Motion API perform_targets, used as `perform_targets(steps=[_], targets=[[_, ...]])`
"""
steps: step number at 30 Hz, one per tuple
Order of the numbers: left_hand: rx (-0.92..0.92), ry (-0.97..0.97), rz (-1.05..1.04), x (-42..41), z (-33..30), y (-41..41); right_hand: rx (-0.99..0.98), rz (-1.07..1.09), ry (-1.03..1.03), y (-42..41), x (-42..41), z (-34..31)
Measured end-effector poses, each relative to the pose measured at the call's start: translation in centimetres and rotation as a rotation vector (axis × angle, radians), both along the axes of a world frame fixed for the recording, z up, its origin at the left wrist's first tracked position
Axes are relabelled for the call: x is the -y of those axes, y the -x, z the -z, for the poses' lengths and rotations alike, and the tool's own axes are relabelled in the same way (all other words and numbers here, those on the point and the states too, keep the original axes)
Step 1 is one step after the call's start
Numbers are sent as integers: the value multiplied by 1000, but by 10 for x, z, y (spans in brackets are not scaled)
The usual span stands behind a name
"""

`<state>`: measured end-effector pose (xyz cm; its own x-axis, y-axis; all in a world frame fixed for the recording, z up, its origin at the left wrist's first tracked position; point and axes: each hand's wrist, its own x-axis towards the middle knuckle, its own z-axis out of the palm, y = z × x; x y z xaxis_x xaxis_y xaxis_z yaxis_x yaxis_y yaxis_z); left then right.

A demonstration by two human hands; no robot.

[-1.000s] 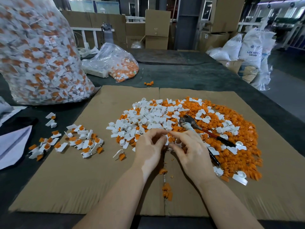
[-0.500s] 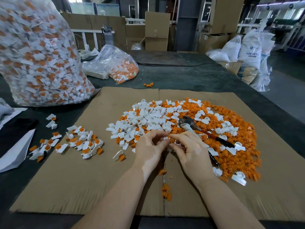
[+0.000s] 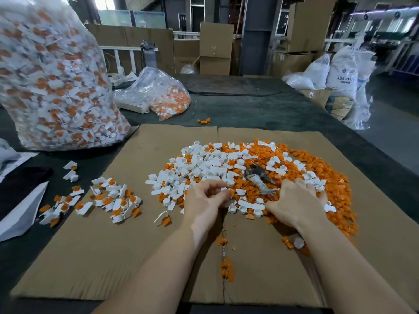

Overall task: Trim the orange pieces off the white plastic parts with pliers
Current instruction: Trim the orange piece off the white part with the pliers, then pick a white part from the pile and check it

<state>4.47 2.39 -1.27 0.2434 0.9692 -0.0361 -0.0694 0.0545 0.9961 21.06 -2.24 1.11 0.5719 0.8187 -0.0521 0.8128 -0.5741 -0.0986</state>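
On the cardboard sheet (image 3: pixel 95 257) lies a mound of trimmed white parts (image 3: pixel 204 164) mixed with cut orange pieces (image 3: pixel 335 184). My left hand (image 3: pixel 204 202) pinches one small white plastic part (image 3: pixel 227 191) at the mound's near edge. The pliers (image 3: pixel 257 172) lie on the mound with their jaws pointing away from me. My right hand (image 3: pixel 297 202) lies palm down over their handles, which it hides. Its fingers reach out fairly straight across the orange pieces. A small group of untrimmed white-and-orange parts (image 3: pixel 113 198) sits to the left.
A large clear bag of untrimmed parts (image 3: pixel 56 87) stands at the far left, a smaller bag (image 3: pixel 163 96) behind the cardboard. White paper and a black item (image 3: pixel 20 191) lie at the left edge. Boxes and sacks (image 3: pixel 342 73) stand beyond the table.
My hands, which met at the pile's near edge, have parted. The right hand moved right onto the pliers' handles; the left stayed, keeping hold of a white part.
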Motion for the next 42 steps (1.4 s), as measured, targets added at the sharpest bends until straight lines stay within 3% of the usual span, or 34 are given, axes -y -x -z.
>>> perform_targets(steps=[6, 13, 22, 26, 32, 42], targets=[[109, 80, -39, -7, -6, -6, -26, -106, -214, 4, 6, -16], [240, 193, -108, -20, -22, -14, -576, -325, -179, 18, 20, -40], [199, 203, -168, -24, -26, -17, -787, -323, -26, 23, 26, -51], [176, 185, -197, -25, -26, -19, -757, -354, -44, 25, 24, -50], [142, 170, -211, -24, -28, -19, -547, -407, -129, 30, 20, -42], [172, 211, -231, -22, -24, -18, -443, -401, -237, 30, 18, -24]])
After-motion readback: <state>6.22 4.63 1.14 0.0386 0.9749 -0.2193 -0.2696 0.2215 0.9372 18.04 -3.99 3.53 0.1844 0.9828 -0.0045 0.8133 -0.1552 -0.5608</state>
